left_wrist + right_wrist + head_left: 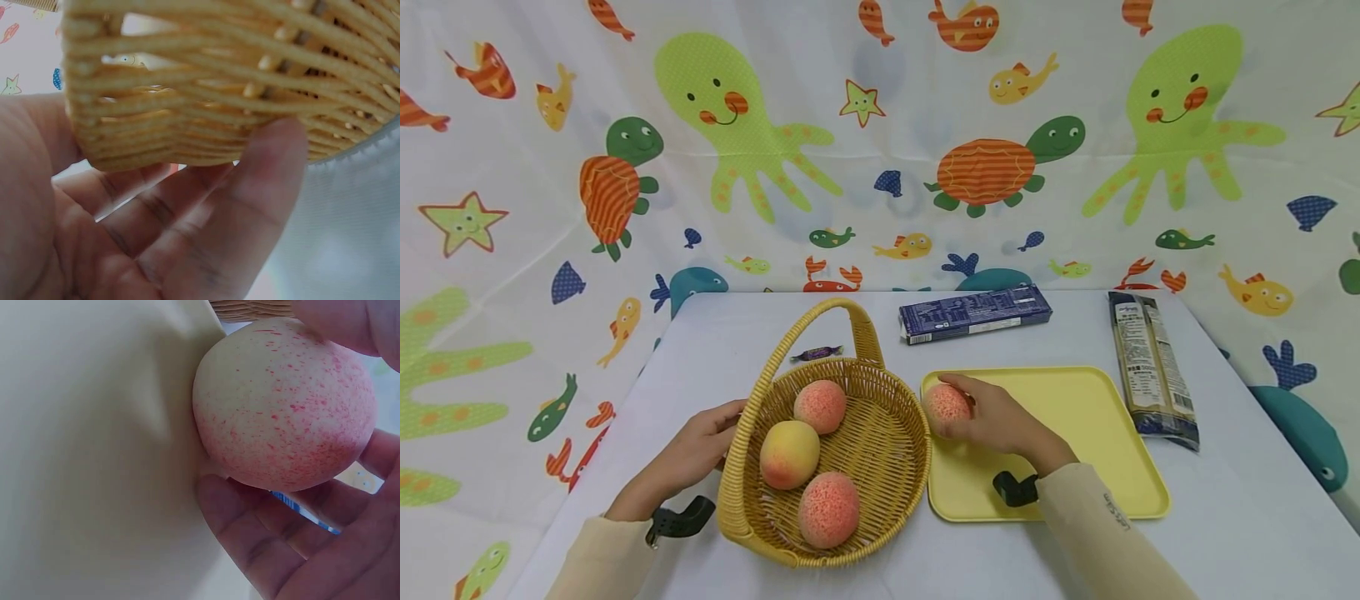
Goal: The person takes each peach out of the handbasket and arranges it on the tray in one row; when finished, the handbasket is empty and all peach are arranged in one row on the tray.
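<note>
My left hand [702, 446] grips the wicker basket [883, 467] at its left side. In the left wrist view the thumb [275, 162] presses on the woven wall while the other fingers curl beneath. Two pink peaches, one at the back [820, 407] and one in front [828, 510], lie inside with a yellow-and-red peach [789, 454]. Over the upper left corner of the yellow tray [1060, 450], my right hand [996, 417] holds another pink peach [946, 409]. The right wrist view shows this peach [281, 406] between thumb and fingers, near the tray's rim.
Behind the tray lies a dark blue box [975, 314]. A purple-wrapped candy [817, 353] sits behind the basket, whose tall handle [790, 333] arches up on the left. To the tray's right is a long noodle packet [1152, 367]. A sea-animal-patterned curtain [880, 167] hangs behind the table.
</note>
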`<state>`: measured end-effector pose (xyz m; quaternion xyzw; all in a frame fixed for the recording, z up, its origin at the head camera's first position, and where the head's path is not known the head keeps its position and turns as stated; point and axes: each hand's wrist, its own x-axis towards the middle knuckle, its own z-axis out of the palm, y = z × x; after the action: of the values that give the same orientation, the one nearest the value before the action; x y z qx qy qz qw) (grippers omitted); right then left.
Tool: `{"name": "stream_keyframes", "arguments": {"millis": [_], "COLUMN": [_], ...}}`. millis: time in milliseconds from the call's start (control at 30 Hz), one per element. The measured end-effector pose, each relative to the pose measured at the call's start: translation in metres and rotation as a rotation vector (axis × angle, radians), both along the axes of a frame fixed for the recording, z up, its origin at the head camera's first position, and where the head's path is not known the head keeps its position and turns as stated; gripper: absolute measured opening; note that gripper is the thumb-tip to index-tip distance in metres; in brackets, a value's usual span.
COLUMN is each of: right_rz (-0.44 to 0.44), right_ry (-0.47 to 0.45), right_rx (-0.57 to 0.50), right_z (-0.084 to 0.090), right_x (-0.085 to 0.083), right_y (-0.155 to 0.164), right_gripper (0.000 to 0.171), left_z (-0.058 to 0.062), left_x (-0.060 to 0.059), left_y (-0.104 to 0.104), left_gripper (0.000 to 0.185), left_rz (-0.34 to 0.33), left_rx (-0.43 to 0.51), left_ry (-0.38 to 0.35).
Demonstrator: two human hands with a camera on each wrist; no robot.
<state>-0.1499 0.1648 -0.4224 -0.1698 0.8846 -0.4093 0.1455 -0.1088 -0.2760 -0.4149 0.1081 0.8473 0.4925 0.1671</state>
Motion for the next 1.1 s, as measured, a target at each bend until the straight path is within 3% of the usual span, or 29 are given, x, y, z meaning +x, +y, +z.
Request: {"name": "stream_keyframes", "arguments": {"millis": [300,1100], "right_rz": [0.022,-0.044], "right_ry": [0.01,-0.002], "right_rx": [-0.028,-0.064], "right_z": [-0.0027,-0.008], "right_x": [-0.0007,0.0012], "right_y": [0.0029,0.0014], "right_gripper": [0.081,0.077], "left_z": [0.0012,0.0022], "left_x": [-0.0014,0.0], "left_y": [0.0002,0.0021], "left_gripper": [0.052,0.052], "left_rz": [0.001,0.014], "left_rx": [0.022,0.007], "left_ry": [-0.011,-0.01]}}
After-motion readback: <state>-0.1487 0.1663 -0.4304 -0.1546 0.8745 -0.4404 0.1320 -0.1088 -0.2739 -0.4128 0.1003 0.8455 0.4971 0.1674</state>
